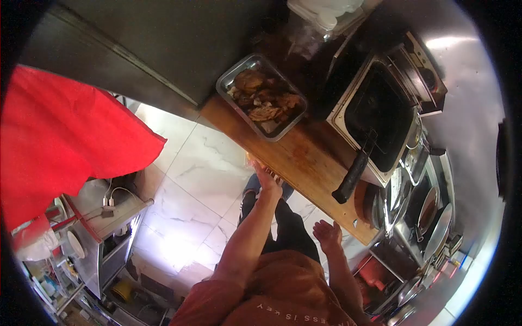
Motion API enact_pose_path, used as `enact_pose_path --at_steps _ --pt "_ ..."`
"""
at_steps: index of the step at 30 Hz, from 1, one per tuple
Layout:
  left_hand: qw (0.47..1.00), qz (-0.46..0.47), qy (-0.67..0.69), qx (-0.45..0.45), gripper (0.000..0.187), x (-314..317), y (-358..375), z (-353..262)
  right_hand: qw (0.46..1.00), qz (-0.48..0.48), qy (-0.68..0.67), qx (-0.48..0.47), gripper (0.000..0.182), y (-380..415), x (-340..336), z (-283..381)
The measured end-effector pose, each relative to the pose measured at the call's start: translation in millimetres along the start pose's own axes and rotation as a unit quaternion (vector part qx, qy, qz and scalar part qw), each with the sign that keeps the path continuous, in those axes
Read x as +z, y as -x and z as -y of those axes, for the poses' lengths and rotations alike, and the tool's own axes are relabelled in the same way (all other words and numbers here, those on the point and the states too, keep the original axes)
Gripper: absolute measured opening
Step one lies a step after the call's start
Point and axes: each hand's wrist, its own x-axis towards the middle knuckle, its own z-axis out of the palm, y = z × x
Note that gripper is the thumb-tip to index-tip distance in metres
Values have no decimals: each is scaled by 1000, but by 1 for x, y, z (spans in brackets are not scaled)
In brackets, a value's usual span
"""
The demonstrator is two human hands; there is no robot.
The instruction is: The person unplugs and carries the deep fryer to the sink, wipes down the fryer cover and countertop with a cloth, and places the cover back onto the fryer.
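My left hand (pixel 266 178) is at the front edge of the wooden counter (pixel 304 157), below the metal tray. Its fingers look closed around a small orange-yellow bit by the thumb, too hidden to name. The tray (pixel 231 103) holds browned pieces of cooked meat (pixel 266 103) and sits on the counter. My right hand (pixel 328 234) hangs beside the counter's right end, holding nothing, with its fingers a little apart. A black-handled tool (pixel 350 176) lies across the front rim of the dark fryer or griddle (pixel 375 108).
A clear plastic container (pixel 326 22) stands at the back. Pans (pixel 429 212) crowd the right side beside a steel wall. A red cloth (pixel 70 141) hangs at left above a metal cabinet (pixel 109 228) with a cable. Marble-look tiles (pixel 190 185) cover the floor.
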Motion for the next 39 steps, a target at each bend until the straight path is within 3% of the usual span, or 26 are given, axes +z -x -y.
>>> enact_pose_path --at_steps 4,9,12,15,18,21,24,27,33,39 --pt "998 55 -16 -40 91 0 1 -14 954 -92 -285 5 74 -48 20 -7" --pt "997 33 -44 -53 82 20 19 -32 890 -80 -447 -52 71 -84 43 -12" --pt "995 75 -49 -34 72 10 -5 -25 814 2 -573 -97 68 -88 62 -6" --pt "994 91 -47 -39 69 3 -16 -21 802 14 -571 -177 67 -83 81 -2" --pt "989 123 -72 -44 73 -2 -22 -21 811 115 -537 -200 67 -106 61 -14" --pt "988 109 -81 -71 81 -5 -18 -21 827 55 -535 -167 66 -94 65 -6" --pt "982 123 -115 -86 85 0 -2 -28 826 123 -513 -197 65 -84 71 -4" --pt "986 93 -123 -57 86 3 1 -25 823 56 -536 -178 64 -117 50 -17" --pt "984 131 -103 -59 88 -5 -13 -20 823 121 -525 -181 62 -90 64 -7" --pt "985 131 -96 -65 92 -11 -21 -15 839 109 -493 -202 60 -77 73 -5"
